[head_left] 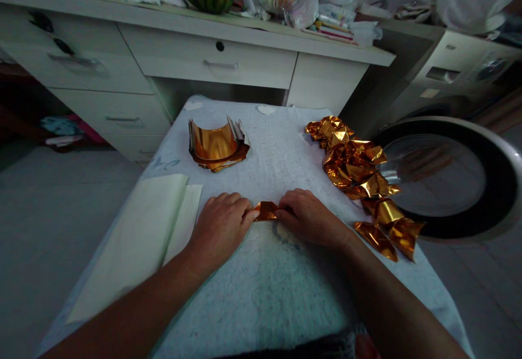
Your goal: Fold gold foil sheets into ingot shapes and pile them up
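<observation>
The left forearm and the right forearm are bare as far up as I can see them, each broad toward the elbow and tapering to a narrower wrist. The left hand and right hand are bare as well, with rounded knuckles. At the near edge of the table a little clothing shows, almost black, turning greyish and mottled toward the right forearm; it is too dim to tell its cut.
</observation>
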A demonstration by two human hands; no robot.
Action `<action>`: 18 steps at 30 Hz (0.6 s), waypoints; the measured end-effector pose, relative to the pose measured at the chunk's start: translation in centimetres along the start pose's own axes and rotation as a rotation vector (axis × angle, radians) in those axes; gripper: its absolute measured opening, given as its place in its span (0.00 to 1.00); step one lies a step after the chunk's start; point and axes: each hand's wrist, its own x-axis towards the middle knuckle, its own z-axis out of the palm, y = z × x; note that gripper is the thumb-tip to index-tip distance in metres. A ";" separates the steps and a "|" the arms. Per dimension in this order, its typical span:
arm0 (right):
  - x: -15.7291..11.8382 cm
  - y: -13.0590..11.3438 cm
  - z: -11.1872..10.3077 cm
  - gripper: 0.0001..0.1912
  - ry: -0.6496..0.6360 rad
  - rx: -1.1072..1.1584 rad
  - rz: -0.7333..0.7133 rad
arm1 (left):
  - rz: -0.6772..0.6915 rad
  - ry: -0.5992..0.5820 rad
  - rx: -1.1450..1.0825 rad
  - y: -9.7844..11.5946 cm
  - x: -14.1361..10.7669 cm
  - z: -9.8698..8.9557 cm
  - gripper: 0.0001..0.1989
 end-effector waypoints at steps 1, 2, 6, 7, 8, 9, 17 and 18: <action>0.0 0.0 0.0 0.11 0.001 -0.004 0.005 | -0.004 0.003 0.005 0.0 0.0 0.0 0.11; 0.1 0.0 0.0 0.10 -0.001 -0.008 0.011 | -0.008 0.006 0.010 0.0 0.0 0.1 0.11; 0.2 -0.1 0.0 0.10 -0.009 -0.043 0.058 | -0.026 0.011 0.045 0.0 0.1 0.3 0.12; 0.2 -0.1 0.0 0.10 -0.014 -0.054 0.072 | -0.029 0.011 0.052 0.0 0.1 0.4 0.12; 0.3 -0.1 -0.1 0.11 -0.018 -0.064 0.084 | -0.033 0.011 0.056 0.0 0.1 0.4 0.12; 0.3 -0.1 -0.1 0.11 -0.021 -0.073 0.093 | -0.035 0.010 0.055 0.0 0.1 0.4 0.12; 0.4 -0.4 0.0 0.14 -0.019 -0.121 0.127 | -0.067 0.015 0.043 0.1 0.0 0.2 0.13; 0.4 -0.4 0.0 0.13 -0.013 -0.125 0.135 | -0.069 0.013 0.042 0.1 0.0 0.2 0.14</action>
